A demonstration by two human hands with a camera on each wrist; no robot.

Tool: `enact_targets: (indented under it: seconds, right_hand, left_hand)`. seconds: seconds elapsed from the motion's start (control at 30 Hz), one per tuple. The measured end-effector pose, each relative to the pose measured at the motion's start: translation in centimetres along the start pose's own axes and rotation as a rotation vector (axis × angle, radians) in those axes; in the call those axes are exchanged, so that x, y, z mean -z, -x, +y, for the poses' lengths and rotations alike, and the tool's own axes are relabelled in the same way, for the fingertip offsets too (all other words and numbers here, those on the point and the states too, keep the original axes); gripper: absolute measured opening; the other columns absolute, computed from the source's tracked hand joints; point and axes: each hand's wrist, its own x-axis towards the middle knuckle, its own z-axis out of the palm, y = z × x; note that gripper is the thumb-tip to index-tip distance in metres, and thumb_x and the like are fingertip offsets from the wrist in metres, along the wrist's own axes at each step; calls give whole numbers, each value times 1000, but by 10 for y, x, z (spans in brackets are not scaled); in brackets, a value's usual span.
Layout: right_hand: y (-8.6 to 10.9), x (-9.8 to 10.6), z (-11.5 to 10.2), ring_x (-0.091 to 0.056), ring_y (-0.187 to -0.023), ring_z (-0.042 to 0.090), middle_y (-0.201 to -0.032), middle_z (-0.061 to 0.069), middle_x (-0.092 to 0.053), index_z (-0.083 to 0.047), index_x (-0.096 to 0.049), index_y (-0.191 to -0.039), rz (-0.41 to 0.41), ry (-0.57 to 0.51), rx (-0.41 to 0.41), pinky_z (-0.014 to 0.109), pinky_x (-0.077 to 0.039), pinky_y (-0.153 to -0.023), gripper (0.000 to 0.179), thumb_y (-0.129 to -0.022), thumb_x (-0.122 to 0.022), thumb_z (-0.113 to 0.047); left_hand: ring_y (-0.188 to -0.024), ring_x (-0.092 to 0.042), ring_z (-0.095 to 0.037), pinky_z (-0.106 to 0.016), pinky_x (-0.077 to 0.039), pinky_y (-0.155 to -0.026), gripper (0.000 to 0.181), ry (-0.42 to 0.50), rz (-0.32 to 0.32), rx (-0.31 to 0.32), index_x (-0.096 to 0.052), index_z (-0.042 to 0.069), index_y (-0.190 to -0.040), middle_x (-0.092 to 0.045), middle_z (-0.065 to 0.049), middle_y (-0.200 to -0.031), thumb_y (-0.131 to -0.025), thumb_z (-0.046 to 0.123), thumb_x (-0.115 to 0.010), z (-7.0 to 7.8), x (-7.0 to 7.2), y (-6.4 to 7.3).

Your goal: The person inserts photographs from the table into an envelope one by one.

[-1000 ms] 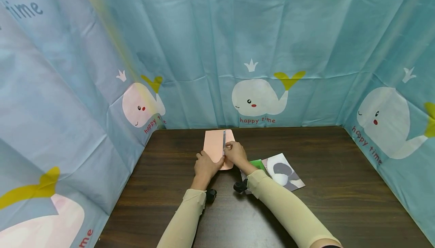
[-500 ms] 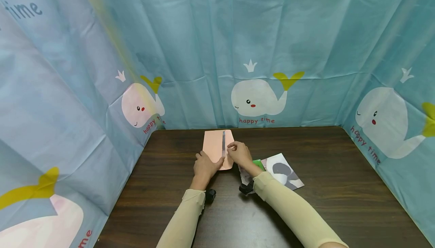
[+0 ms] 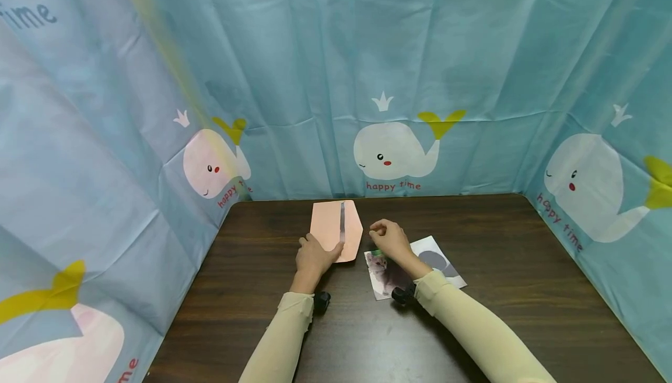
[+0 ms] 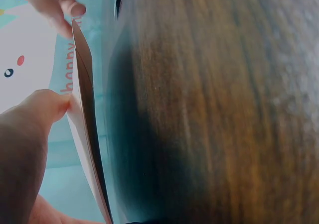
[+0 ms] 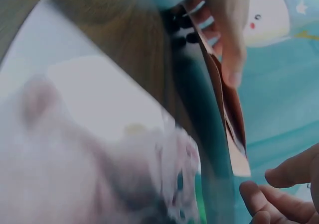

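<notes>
A peach envelope point(image 3: 324, 222) lies near the table's far edge, its pointed flap point(image 3: 353, 232) spread out to the right. A dark strip runs along the fold between body and flap. My left hand point(image 3: 313, 255) grips the envelope's near end, thumb on top and fingers at its left side; its thumb point(image 4: 47, 106) shows against the paper in the left wrist view. My right hand point(image 3: 391, 240) hovers right of the flap, apart from it, fingers bent and thumb separate, with nothing seen between them. Below that hand lie picture cards, one with a kitten point(image 3: 382, 269).
Another card with a grey and white picture point(image 3: 436, 257) lies partly under the right forearm. The dark wooden table point(image 3: 525, 290) extends to both sides. A blue curtain printed with whales point(image 3: 399, 150) hangs round its back and sides.
My right hand has left the envelope's flap and moved right, over the cards. The left hand keeps its grip at the near end. More of the flap and the kitten card now shows.
</notes>
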Motion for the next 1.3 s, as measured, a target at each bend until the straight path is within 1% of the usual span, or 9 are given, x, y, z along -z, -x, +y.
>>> enact_targets:
  seconds: [0.27,0.47,0.57,0.67,0.8,0.9,1.07,1.17,1.3]
  right_hand:
    - [8,25,16,-60,-67,17,-85,1,-70,-8,-67,-120,16,7,-7,36,-46,-61,30,-94,-71,-23]
    - [18,42,28,-57,-63,15,-84,1,-66,-9,-66,-122,13,44,-15,33,-43,-56,33,-94,-70,-26]
    - [25,51,31,-55,-61,16,-85,2,-66,-7,-63,-126,-1,52,-24,33,-42,-55,38,-95,-70,-27]
    - [32,61,34,-56,-59,16,-92,4,-67,-6,-59,-132,-14,70,-39,34,-43,-53,45,-95,-70,-30]
    - [41,72,43,-59,-64,15,-98,4,-68,-7,-56,-134,-9,129,-54,34,-45,-55,51,-94,-70,-34]
    - [50,79,52,-60,-71,17,-98,3,-68,-8,-59,-132,20,189,-63,35,-44,-59,51,-91,-72,-36]
    - [65,90,67,-62,-82,23,-97,5,-69,-8,-62,-127,73,284,-65,42,-46,-66,54,-86,-77,-40]
    - [72,98,74,-62,-90,27,-103,8,-67,-8,-62,-128,71,327,-81,47,-47,-72,59,-84,-77,-45]
    - [81,107,81,-59,-95,32,-108,14,-63,-6,-58,-129,47,358,-116,50,-45,-75,69,-82,-78,-51]
  left_hand:
    - [-80,-63,-44,-51,-56,-70,105,16,4,-3,-42,-12,-132,-48,-31,-117,-78,75,-64,1,3,0]
    - [-80,-63,-42,-50,-56,-70,104,18,-2,-11,-42,-12,-131,-49,-31,-117,-78,75,-64,0,4,0]
    - [-82,-64,-43,-50,-56,-72,103,13,-2,-15,-42,-12,-131,-49,-31,-119,-79,74,-64,0,5,0]
    - [-81,-64,-44,-51,-56,-71,103,9,1,-19,-43,-13,-130,-48,-32,-118,-79,74,-64,0,6,-1]
    - [-80,-64,-44,-51,-56,-70,103,8,-10,-19,-42,-13,-131,-48,-32,-120,-80,74,-64,0,7,0]
    - [-80,-63,-43,-51,-56,-70,104,13,-18,-21,-42,-14,-132,-48,-33,-122,-80,73,-64,-1,5,0]
    - [-77,-64,-43,-51,-56,-67,106,6,-18,-25,-42,-14,-131,-48,-33,-120,-79,75,-64,-1,2,1]
    - [-76,-63,-42,-50,-56,-67,106,9,-11,-24,-42,-14,-132,-49,-33,-119,-79,75,-64,-1,3,2]
    - [-76,-64,-43,-50,-56,-66,106,16,-4,-24,-43,-14,-131,-49,-33,-119,-78,75,-64,0,3,3]
